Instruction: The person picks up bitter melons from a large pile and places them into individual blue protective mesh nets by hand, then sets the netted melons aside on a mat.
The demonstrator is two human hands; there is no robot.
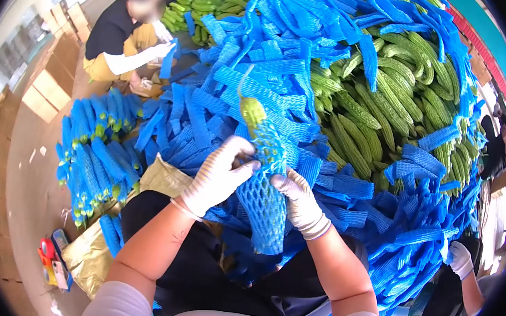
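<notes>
Both my hands wear white striped gloves. Between them hangs a green bitter melon (251,111), its stem end bare at the top and the rest inside a blue foam net sleeve (265,210). My left hand (222,170) pinches the sleeve's upper left side with thumb and fingers. On the right side, my right hand (301,201) holds the sleeve with the thumb in front; its other fingers are partly hidden. Behind my hands lies a heap of flat blue net sleeves (196,117). Unwrapped bitter melons (384,103) fill the pile at the right.
Sleeved melons (97,150) are stacked at the left. A co-worker (116,38) crouches at the upper left, holding a blue sleeve. Another person's gloved hand (460,260) shows at the right. Cardboard boxes (51,86) line the left side; a red tape roll (47,248) lies lower left.
</notes>
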